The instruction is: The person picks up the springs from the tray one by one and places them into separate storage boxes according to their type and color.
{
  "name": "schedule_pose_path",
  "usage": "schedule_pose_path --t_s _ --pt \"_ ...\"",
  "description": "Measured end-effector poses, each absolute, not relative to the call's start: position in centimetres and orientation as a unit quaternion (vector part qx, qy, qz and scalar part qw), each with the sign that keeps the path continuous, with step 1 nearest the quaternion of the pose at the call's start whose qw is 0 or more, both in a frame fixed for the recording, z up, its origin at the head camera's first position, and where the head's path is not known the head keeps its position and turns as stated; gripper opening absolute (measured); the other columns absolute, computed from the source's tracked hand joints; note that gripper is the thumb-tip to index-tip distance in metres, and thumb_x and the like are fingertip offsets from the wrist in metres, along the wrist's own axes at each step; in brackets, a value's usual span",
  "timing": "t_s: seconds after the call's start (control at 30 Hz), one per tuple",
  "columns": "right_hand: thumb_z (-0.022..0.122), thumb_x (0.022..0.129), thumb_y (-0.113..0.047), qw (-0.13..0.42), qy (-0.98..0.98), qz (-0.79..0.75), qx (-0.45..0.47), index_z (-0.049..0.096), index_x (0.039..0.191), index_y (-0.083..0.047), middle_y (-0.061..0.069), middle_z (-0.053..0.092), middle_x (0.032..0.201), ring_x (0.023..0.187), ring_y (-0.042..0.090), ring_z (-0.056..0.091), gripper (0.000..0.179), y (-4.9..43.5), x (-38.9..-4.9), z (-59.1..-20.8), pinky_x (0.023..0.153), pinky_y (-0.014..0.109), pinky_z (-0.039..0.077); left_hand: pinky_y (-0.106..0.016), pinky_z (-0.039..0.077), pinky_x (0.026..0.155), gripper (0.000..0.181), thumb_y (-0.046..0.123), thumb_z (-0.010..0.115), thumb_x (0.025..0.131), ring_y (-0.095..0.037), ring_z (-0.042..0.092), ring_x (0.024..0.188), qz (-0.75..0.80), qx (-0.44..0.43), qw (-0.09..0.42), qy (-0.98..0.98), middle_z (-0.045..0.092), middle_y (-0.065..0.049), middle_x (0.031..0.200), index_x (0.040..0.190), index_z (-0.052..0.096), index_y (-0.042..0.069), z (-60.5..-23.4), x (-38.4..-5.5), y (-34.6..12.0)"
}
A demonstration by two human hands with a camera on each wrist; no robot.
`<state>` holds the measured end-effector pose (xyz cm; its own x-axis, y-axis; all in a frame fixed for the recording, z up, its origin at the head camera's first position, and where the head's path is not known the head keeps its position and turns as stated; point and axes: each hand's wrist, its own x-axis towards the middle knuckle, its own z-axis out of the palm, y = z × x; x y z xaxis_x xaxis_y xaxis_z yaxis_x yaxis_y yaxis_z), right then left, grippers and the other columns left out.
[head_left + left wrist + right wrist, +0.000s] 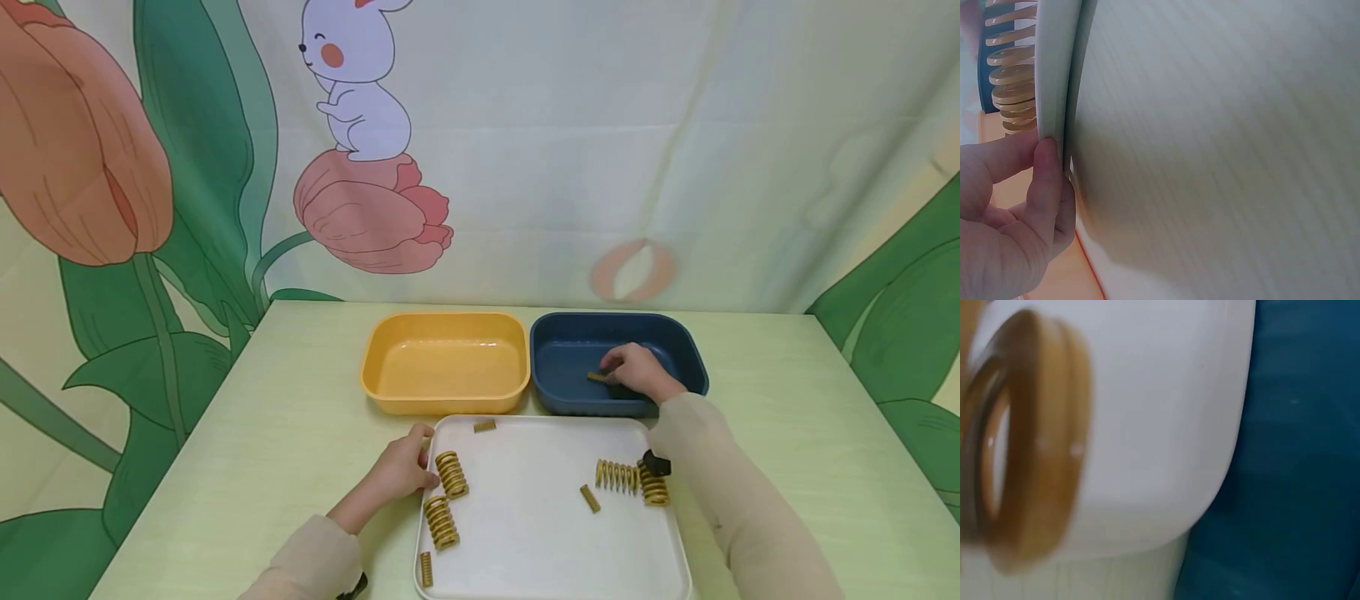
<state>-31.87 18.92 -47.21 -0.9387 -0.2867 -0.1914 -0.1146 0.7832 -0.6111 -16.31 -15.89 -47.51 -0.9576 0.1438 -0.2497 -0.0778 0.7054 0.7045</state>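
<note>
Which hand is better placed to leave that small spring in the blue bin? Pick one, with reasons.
Right, I judge: the right hand is over the blue bin, the small spring at its fingertips. The left hand is farther away, pinching the tray at its rim.

Springs (452, 475) on tray (525, 525), bins (446, 405) behind

No readable text or labels

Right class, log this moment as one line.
left hand: pinches rim of white tray | right hand: at blue bin with small spring, grip unclear | large springs: on white tray | yellow bin: beside blue bin
</note>
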Motion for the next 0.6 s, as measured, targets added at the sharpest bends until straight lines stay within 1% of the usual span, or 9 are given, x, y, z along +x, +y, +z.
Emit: schedule_pose_path --t_s 0.13,0.33,0.6 --pt "0.060 0.078 -0.004 0.137 0.933 -0.311 -0.113 0.063 0.097 0.000 0.015 0.063 0.095 0.088 0.026 0.056 0.019 18.9 -31.7 -46.9 0.074 0.036 0.046 -0.024 0.040 0.050 0.063 -0.003 0.070 0.068 -0.014 0.045 0.057 0.383 0.017 0.145 0.912 0.049 -0.010 0.075 0.122 0.037 -0.001 -47.5 -16.3 -15.9" --pt "0.059 0.080 -0.006 0.140 0.928 -0.324 -0.118 0.061 0.101 0.001 0.016 0.061 0.097 0.088 0.026 0.056 0.022 18.8 -31.2 -46.2 0.074 0.036 0.046 -0.024 0.039 0.051 0.062 -0.003 0.069 0.068 -0.014 0.044 0.058 0.381 0.017 0.145 0.913 0.049 -0.009 0.074 0.121 0.038 -0.001 -47.5 -16.3 -15.9" --pt "0.060 0.081 -0.011 0.128 0.919 -0.350 -0.127 0.060 0.104 0.000 0.016 0.059 0.099 0.088 0.025 0.054 0.026 18.8 -30.6 -45.6 0.071 0.034 0.046 -0.024 0.039 0.050 0.063 -0.003 0.070 0.068 -0.014 0.044 0.058 0.382 0.018 0.144 0.913 0.049 -0.010 0.074 0.122 0.038 -0.002 -47.5 -16.3 -15.9"
